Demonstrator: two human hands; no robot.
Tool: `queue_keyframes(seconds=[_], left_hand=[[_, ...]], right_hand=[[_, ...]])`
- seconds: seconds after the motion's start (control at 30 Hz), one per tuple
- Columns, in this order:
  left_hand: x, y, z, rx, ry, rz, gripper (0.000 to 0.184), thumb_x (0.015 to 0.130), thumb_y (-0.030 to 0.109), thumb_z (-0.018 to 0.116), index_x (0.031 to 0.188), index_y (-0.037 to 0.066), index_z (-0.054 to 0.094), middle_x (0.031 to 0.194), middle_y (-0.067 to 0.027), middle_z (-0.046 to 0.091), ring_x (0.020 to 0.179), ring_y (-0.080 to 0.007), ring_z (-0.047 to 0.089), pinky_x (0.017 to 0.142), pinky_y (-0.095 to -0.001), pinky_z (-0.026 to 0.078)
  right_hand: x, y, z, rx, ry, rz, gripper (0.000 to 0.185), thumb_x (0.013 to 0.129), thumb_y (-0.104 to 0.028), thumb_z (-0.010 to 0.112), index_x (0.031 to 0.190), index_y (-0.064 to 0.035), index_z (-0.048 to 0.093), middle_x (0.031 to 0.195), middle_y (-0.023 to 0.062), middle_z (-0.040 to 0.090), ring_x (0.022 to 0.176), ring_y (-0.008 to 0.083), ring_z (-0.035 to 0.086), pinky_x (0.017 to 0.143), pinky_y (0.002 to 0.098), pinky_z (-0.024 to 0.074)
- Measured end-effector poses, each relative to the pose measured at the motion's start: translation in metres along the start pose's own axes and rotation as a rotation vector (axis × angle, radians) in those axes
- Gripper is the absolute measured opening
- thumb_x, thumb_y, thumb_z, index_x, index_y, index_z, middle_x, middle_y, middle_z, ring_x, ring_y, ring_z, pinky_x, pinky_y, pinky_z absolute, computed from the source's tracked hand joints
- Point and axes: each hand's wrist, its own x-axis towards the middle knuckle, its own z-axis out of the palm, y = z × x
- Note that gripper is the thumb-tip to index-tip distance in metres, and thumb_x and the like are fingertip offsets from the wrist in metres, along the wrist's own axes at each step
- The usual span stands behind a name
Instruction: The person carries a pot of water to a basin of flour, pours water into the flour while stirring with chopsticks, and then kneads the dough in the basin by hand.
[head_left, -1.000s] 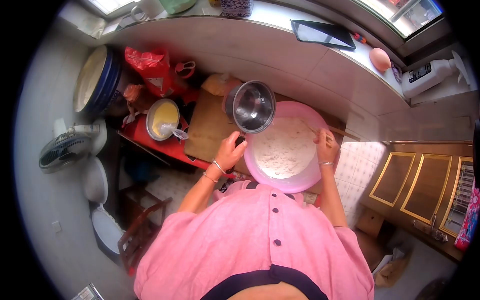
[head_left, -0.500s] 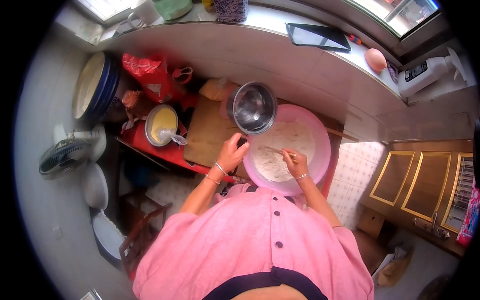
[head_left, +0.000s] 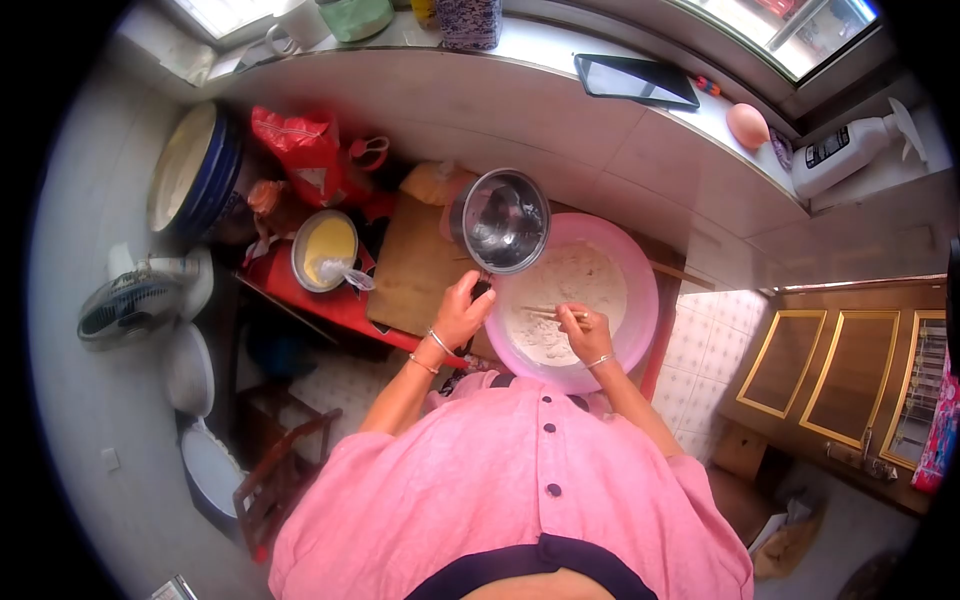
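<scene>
Flour-like mix (head_left: 590, 275) sits in the pink basin (head_left: 645, 265), at the counter's (head_left: 266, 277) right end, close to its near edge. Left hand (head_left: 461, 310): grip closed round the handle of a metal pot (head_left: 503, 222), over the basin's far-left rim. Right hand (head_left: 584, 333): grip closed on chopsticks (head_left: 543, 313), tips at the mix. Risks, I judge: a slack left wrist could drop the pot into the basin; hard stirring could shove the unheld basin off the right edge. Spray bottle (head_left: 850, 155) label: unreadable from here.
</scene>
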Motion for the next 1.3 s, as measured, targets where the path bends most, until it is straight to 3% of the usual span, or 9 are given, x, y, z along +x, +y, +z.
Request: queue_keyframes(seconds=[0.17,0.2,0.27,0.53,0.87,0.97,1.07,1.2,1.3], left_hand=[[-0.008,-0.001,-0.002,-0.015,0.028,-0.023,0.017,0.087,0.015,0.059,0.086,0.0,0.049,0.058,-0.005,0.054,0.049,-0.0114,0.052,0.046,-0.0286,0.041],[-0.008,0.001,0.0,-0.033,0.023,-0.033,0.017,0.087,0.015,0.059,0.085,0.001,0.049,0.057,-0.0049,0.054,0.049,-0.0114,0.052,0.045,-0.0284,0.041],[-0.01,0.008,0.002,-0.049,0.027,-0.043,0.018,0.087,0.015,0.059,0.085,0.001,0.049,0.056,-0.0047,0.053,0.049,-0.0112,0.052,0.045,-0.0283,0.04],[-0.032,-0.001,-0.002,-0.058,0.039,-0.042,0.016,0.091,0.017,0.059,0.093,0.004,0.051,0.065,0.0016,0.054,0.052,-0.0038,0.048,0.045,-0.0202,0.038],[-0.061,0.011,0.013,-0.046,0.136,-0.052,0.016,0.088,0.012,0.059,0.084,0.001,0.048,0.057,-0.0022,0.053,0.049,-0.0084,0.05,0.044,-0.0261,0.039],[-0.066,0.018,0.019,-0.021,0.146,-0.043,0.016,0.087,0.012,0.058,0.083,0.001,0.048,0.056,-0.0032,0.053,0.049,-0.0093,0.051,0.044,-0.027,0.039],[-0.077,0.018,0.028,0.002,0.168,-0.052,0.016,0.087,0.012,0.059,0.083,0.001,0.048,0.055,-0.0043,0.053,0.048,-0.0104,0.051,0.045,-0.0277,0.039],[-0.087,0.017,0.035,0.041,0.22,-0.044,0.017,0.087,0.014,0.059,0.083,0.0,0.049,0.055,-0.0052,0.053,0.048,-0.0117,0.051,0.045,-0.0292,0.04],[-0.095,0.01,0.043,-0.015,0.239,-0.057,0.018,0.087,0.015,0.059,0.085,0.0,0.05,0.055,-0.0053,0.053,0.048,-0.0121,0.052,0.045,-0.0296,0.04]], right_hand=[[-0.019,0.008,0.009,-0.044,-0.111,-0.126,0.018,0.089,-0.017,0.064,0.096,-0.0008,0.068,0.072,0.0083,0.066,0.063,0.0103,0.063,0.056,0.0245,0.0485],[-0.007,0.02,0.011,-0.198,-0.038,-0.364,0.019,0.089,-0.018,0.064,0.097,-0.0004,0.068,0.072,0.0104,0.066,0.062,0.0117,0.064,0.055,0.0252,0.0485],[0.016,0.035,-0.005,-0.109,0.082,-0.146,0.02,0.089,-0.018,0.064,0.098,-0.0006,0.068,0.071,0.0108,0.066,0.06,0.0124,0.064,0.054,0.0253,0.0484],[0.051,0.017,-0.043,-0.025,0.334,-0.159,0.02,0.09,-0.02,0.063,0.094,-0.0013,0.068,0.064,0.0077,0.062,0.059,0.0109,0.061,0.054,0.0256,0.0472],[-0.032,-0.015,-0.057,-0.127,-0.244,-0.085,0.015,0.09,-0.016,0.063,0.095,-0.0021,0.069,0.065,0.0016,0.059,0.06,0.0057,0.05,0.054,0.0238,0.0434],[-0.039,0.0,-0.031,-0.263,-0.305,-0.362,0.015,0.089,-0.015,0.063,0.094,-0.0028,0.069,0.076,0.0108,0.067,0.066,0.0178,0.064,0.06,0.0285,0.0497],[-0.011,0.023,-0.023,-0.256,-0.186,-0.27,0.015,0.088,-0.016,0.064,0.093,-0.003,0.069,0.082,0.0141,0.068,0.07,0.0243,0.066,0.063,0.0312,0.0516],[0.028,0.022,-0.05,-0.356,-0.061,-0.468,0.016,0.088,-0.017,0.064,0.092,-0.0026,0.068,0.076,0.0123,0.067,0.065,0.0206,0.065,0.059,0.0298,0.0505],[0.049,0.02,-0.064,-0.244,-0.053,-0.212,0.02,0.092,-0.019,0.061,0.093,0.0,0.068,0.07,0.0048,0.064,0.058,0.0095,0.059,0.053,0.025,0.0468]])
